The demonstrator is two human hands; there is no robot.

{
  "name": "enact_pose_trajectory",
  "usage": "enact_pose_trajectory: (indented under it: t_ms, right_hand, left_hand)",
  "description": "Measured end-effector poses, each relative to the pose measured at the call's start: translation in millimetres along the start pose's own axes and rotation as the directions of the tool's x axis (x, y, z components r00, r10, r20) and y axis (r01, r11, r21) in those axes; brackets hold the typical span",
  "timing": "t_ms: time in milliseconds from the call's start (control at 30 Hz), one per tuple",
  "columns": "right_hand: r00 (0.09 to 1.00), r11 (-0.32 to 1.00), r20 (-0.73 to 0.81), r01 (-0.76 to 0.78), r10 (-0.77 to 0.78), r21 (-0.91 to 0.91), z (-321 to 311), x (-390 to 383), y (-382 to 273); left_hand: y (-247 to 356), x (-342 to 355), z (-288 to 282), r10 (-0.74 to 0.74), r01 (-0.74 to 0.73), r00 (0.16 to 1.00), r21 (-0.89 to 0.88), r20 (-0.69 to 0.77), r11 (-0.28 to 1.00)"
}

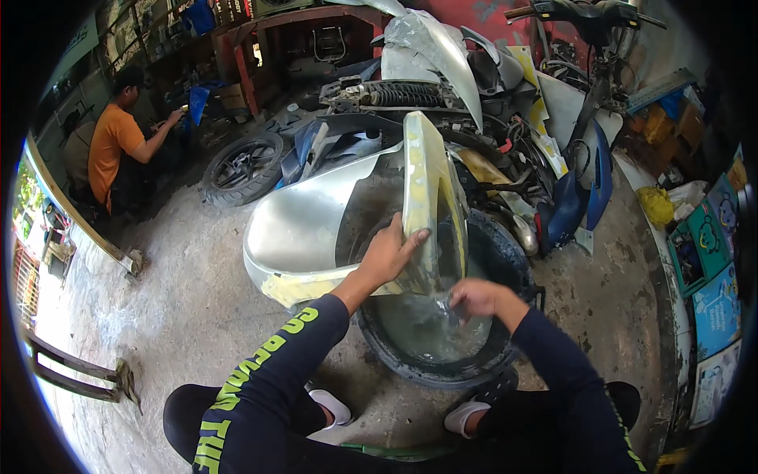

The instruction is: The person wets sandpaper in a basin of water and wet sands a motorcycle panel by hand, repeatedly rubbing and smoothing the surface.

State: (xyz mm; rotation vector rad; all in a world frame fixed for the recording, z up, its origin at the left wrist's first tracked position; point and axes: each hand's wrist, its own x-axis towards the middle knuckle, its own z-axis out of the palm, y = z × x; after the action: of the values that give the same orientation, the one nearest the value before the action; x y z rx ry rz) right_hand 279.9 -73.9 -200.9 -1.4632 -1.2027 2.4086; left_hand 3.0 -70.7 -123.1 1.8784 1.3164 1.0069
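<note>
A large curved motorcycle body panel [304, 213], silver with yellowish filler patches and a whitish edge, is tilted over a round black tub [446, 379]. My left hand [388, 251] grips the panel's upright arm, its thumb lying across the front. Cloudy water [414, 328] fills part of the tub, and a splash shows just beneath the panel's lower corner. Right at that splash is my right hand [475, 300], fingers curled closed above the water. Whatever it may hold is hidden and blurred.
Behind the tub lie a wheel [243, 168], a shock absorber [407, 95] and several fairings. A partly stripped motorcycle [588, 103] stands at the right. At the far left, a person in an orange shirt [117, 150] works. A wooden frame [75, 367] stands at lower left.
</note>
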Motion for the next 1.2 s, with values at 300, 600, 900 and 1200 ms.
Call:
enact_pose_trajectory:
  t_ms: [300,600,900,1200]
  right_hand:
    - [0.684,0.583,-0.093,0.535,-0.724,-0.611,106.5,-122.3,-245.1]
    - [0.456,0.339,-0.095,0.492,-0.885,-0.802,123.7,-116.0,-307.2]
    - [0.088,-0.099,0.129,0.29,-0.988,-0.952,111.7,-103.5,-257.0]
    - [0.258,-0.758,0.715,-0.156,-0.65,-0.633,79.3,-76.3,-157.4]
  left_hand:
    - [39.7,62.9,-3.1,0.054,-0.122,0.903,-0.133,-0.426,0.984]
    - [65.2,128.6,-27.6,0.053,-0.1,0.821,-0.051,-0.568,0.994]
    - [40.4,33.4,7.9,0.059,-0.082,0.949,-0.06,-0.309,0.995]
    - [19.3,-8.6,27.0,0.022,0.037,0.959,0.203,-0.283,0.978]
